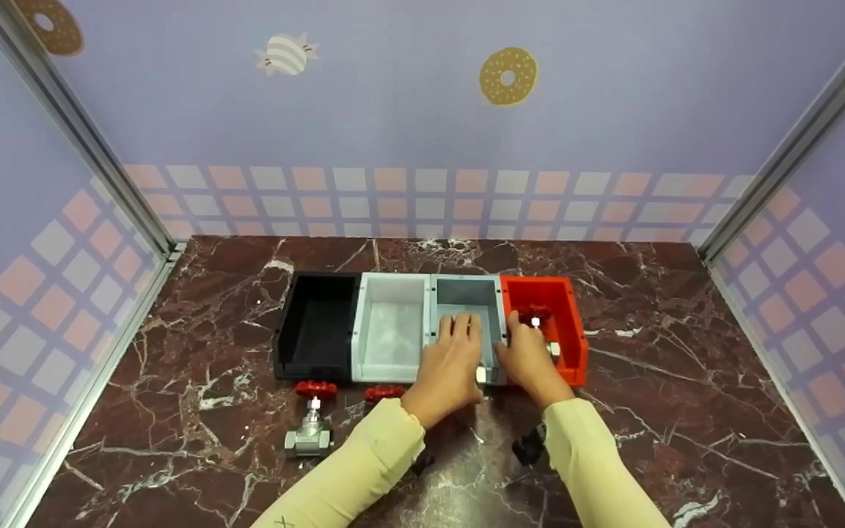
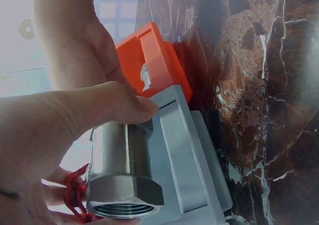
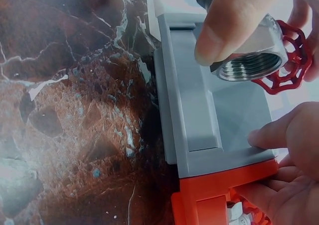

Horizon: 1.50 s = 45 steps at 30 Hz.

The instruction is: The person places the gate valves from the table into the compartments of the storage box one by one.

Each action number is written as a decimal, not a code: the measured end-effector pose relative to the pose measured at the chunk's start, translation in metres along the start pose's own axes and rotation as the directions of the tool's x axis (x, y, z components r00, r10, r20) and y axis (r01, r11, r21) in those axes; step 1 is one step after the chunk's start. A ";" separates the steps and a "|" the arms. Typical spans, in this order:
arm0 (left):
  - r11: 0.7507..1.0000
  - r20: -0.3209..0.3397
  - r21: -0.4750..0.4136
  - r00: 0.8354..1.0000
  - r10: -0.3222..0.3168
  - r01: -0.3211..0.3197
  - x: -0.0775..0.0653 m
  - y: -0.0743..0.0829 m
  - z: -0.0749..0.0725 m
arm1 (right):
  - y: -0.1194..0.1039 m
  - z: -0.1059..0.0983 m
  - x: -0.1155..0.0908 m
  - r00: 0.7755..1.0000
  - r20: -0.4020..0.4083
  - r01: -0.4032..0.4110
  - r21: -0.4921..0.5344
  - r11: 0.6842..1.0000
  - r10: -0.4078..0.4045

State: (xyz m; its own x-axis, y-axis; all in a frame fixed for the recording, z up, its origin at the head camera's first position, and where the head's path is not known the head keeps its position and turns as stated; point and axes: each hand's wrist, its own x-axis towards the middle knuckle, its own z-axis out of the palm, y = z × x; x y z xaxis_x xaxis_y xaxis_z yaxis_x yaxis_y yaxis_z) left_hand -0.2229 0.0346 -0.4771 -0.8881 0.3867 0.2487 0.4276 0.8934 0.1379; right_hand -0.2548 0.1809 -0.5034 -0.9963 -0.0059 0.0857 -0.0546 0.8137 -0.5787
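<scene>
My left hand (image 1: pixel 452 367) holds a metal gate valve (image 2: pixel 122 155) over the front of the grey bin (image 1: pixel 466 293). Its thumb lies along the valve body, with fingers near the red handwheel (image 3: pixel 294 60); the threaded opening faces the wrist camera. My right hand (image 1: pixel 532 363) straddles the side walls where the grey bin meets the red bin (image 1: pixel 578 345), thumb on the grey side and fingers inside the red one. Another valve (image 1: pixel 536 323) lies in the red bin, partly hidden by that hand.
A white bin (image 1: pixel 393 323) and a black bin (image 1: pixel 320 323) continue the row leftward. In front of the black one, a valve (image 1: pixel 310 436) with a red handwheel lies on the marbled table (image 1: pixel 195 440). Another red handwheel (image 1: pixel 384 394) shows beside my left sleeve. Patterned walls surround the table.
</scene>
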 end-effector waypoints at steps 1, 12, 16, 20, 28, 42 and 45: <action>1.000 -0.002 0.002 1.000 0.001 -0.001 0.000 0.000 0.000 | -0.001 0.000 0.000 1.000 0.010 -0.008 0.000 1.000 0.008; 1.000 0.017 0.008 1.000 0.001 -0.001 0.006 -0.004 0.001 | -0.004 -0.001 0.000 0.998 0.041 -0.046 -0.011 0.999 0.046; 1.000 0.030 0.006 1.000 -0.004 0.004 0.008 -0.004 0.001 | -0.004 -0.001 0.000 0.998 0.045 -0.053 -0.005 0.999 0.053; 1.000 0.035 0.004 0.999 -0.011 0.011 0.011 -0.004 0.001 | -0.003 -0.001 0.000 0.996 0.054 -0.065 -0.002 0.998 0.065; 1.000 0.036 0.003 0.999 -0.012 0.012 0.014 -0.006 0.004 | -0.002 0.000 0.000 0.998 0.046 -0.041 -0.014 0.999 0.041; 1.000 0.066 0.010 0.998 -0.025 0.025 0.019 -0.007 0.004 | -0.002 -0.001 0.000 0.999 0.043 -0.003 -0.034 0.999 0.005; 1.000 0.073 0.008 0.997 -0.024 0.023 0.021 -0.007 0.005 | -0.002 -0.001 -0.001 0.999 0.045 -0.001 -0.036 0.999 0.003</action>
State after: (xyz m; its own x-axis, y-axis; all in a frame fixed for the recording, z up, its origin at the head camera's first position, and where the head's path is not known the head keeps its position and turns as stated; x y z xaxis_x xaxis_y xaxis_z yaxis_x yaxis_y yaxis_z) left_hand -0.2450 0.0371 -0.4774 -0.9080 0.3808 0.1747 0.4052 0.9041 0.1358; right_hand -0.2541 0.1803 -0.5013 -0.9984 -0.0294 0.0476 -0.0507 0.8340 -0.5494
